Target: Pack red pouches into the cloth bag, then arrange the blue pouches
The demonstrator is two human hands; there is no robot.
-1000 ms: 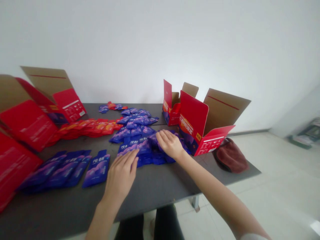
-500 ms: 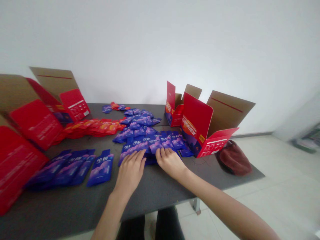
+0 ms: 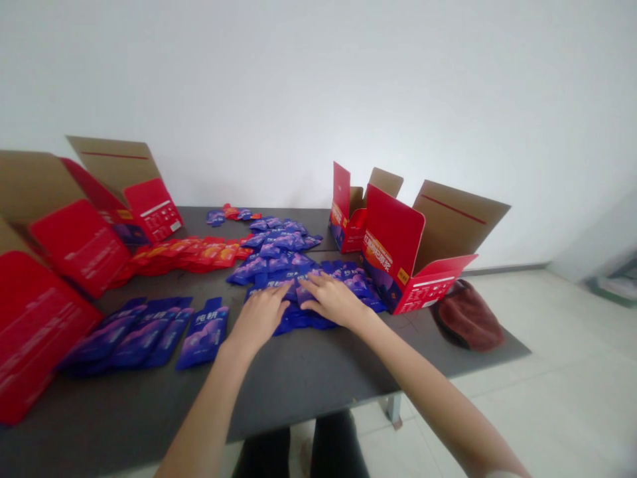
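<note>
My left hand (image 3: 259, 317) lies on the near left side of a pile of blue-purple pouches (image 3: 308, 320), its fingers stretched forward over them. Close beside it, my right hand (image 3: 332, 300) rests on the same pile with its fingers spread. Neither hand is gripped round a pouch; both are open. The fingers and palms cover some of the pouches underneath. Behind the hands the heap of blue pouches (image 3: 279, 243) runs on toward the wall. One single blue pouch (image 3: 203, 334) lies flat to the left of my left hand.
Open red cartons stand on the right, a large one (image 3: 393, 245) and a smaller one (image 3: 343, 222). More open red cartons (image 3: 79, 245) line the left, near overlapping blue pouches (image 3: 142, 335) and a row of red-orange pouches (image 3: 199, 254). A brown cloth (image 3: 470, 315) lies at the table's right end.
Both hands have moved slightly forward over the pile. My right hand's fingers, curled before, are now spread on the pouches and closer to the left hand.
</note>
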